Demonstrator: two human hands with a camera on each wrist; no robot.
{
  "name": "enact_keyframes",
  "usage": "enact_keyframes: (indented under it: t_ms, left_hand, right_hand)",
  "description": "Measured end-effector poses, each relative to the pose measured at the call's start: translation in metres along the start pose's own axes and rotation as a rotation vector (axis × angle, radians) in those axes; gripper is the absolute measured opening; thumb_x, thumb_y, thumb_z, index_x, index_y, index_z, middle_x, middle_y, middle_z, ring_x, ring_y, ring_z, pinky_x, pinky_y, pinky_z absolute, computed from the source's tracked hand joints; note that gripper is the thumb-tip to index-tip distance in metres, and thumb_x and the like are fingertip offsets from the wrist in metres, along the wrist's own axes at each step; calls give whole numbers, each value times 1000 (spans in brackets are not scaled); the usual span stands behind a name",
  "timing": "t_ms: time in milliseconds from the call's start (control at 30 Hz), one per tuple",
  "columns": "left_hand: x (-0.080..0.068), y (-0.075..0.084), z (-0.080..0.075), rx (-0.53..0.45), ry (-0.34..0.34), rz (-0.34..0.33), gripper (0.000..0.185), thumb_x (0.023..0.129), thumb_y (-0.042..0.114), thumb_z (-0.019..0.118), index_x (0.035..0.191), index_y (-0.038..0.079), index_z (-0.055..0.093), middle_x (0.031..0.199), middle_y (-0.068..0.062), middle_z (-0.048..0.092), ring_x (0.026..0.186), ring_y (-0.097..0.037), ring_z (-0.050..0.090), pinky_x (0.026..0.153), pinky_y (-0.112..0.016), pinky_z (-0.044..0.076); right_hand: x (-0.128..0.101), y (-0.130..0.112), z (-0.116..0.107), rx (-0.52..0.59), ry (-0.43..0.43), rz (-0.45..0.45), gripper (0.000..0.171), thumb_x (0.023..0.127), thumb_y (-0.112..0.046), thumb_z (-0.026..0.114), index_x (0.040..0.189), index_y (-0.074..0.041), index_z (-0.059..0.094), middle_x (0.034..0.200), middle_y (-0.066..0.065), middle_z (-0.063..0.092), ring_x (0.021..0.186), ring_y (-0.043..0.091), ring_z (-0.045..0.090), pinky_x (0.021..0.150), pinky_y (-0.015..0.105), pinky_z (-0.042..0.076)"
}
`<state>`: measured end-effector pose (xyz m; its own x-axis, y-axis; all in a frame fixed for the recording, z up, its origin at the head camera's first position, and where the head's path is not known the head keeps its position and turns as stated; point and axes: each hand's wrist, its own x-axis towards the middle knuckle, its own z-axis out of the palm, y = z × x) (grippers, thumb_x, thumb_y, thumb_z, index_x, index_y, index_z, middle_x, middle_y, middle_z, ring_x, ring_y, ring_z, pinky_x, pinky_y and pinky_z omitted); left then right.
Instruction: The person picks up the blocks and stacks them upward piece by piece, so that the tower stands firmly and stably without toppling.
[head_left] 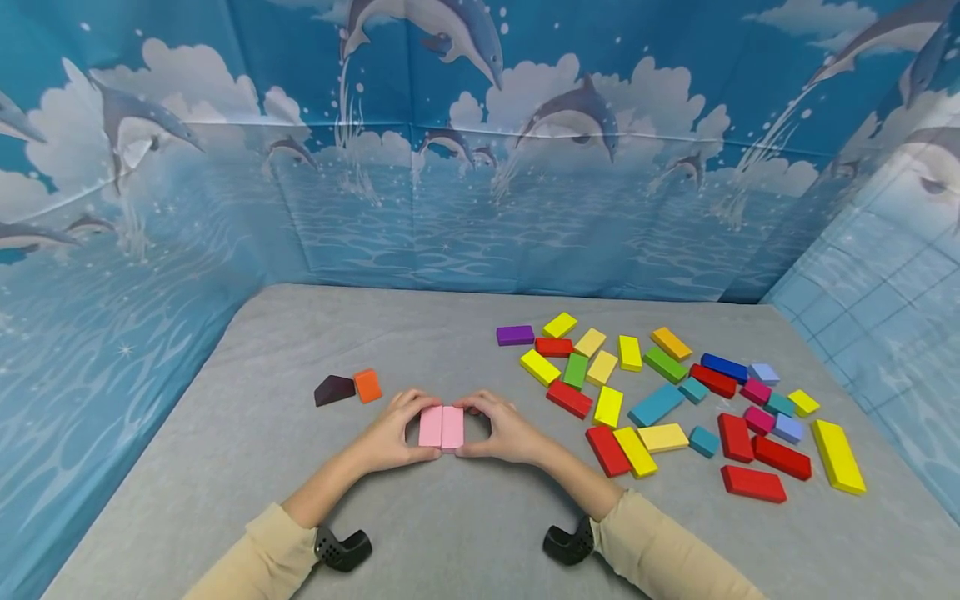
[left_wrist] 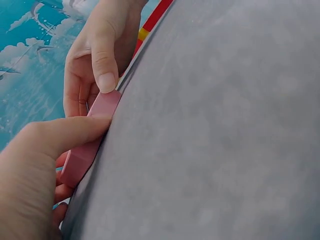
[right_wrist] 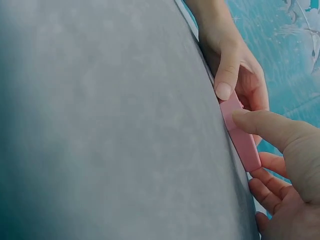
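Left hand (head_left: 390, 437) and right hand (head_left: 504, 432) pinch two smooth flat pink blocks (head_left: 442, 427) on grey felt (head_left: 450, 533).

The 2 pink blocks (head_left: 442, 427) lie flat, side by side and touching, on the grey table, with the colourful pile at their 3 o'clock.

Two pink blocks (head_left: 442, 427) are lying side by side on the bench (head_left: 450, 333), with one dark maroon block (head_left: 333, 389) and one orange block (head_left: 367, 385) sitting to their left, and over two dozen coloured blocks (head_left: 675, 400) lying scattered at the right, six of them red
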<state>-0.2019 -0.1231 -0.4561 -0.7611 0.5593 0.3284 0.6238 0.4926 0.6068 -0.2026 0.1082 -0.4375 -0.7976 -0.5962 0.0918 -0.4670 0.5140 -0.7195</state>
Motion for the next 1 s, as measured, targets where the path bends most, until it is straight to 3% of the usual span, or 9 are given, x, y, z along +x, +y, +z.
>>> enact_keyframes:
  t_ms: [333,600,800,900,1000]
  left_hand:
    - [-3,-3,1,-1,-4,4,60,67,35,79,116,10,56,109,1,50,99,-15,42,83,-35,40]
    - [-4,-1,-1,-1,-28,-14,61,68,38,78,118,11,55,111,2,49,101,-16,41,84,-37,40]
    - [5,6,-9,-37,-91,-63,78,66,43,78,129,10,45,123,-2,40,112,-20,37,90,-44,36]
    - [18,14,-11,-34,-87,-81,76,70,41,75,131,9,43,129,-4,38,118,-23,35,94,-49,33]
    - [38,23,-8,-7,-74,-86,72,74,39,72,132,7,43,133,-7,40,122,-26,35,99,-52,30]
  right_hand:
    - [1,-2,8,10,23,-22,56,72,-26,78,122,-11,55,112,2,53,103,15,48,84,43,30]
    - [0,-3,3,30,-15,-23,61,74,-27,76,127,-10,51,117,4,51,106,18,47,90,43,34]
    - [-12,10,-39,61,-34,-93,64,78,-22,73,132,-4,44,128,14,49,111,29,48,93,46,41]
    - [-26,26,-70,42,-23,-88,59,80,-19,71,132,-4,46,131,14,49,116,31,45,94,49,39]
    - [-42,42,-96,25,-39,-26,55,82,-17,68,131,-4,47,134,13,46,122,33,39,97,52,35]
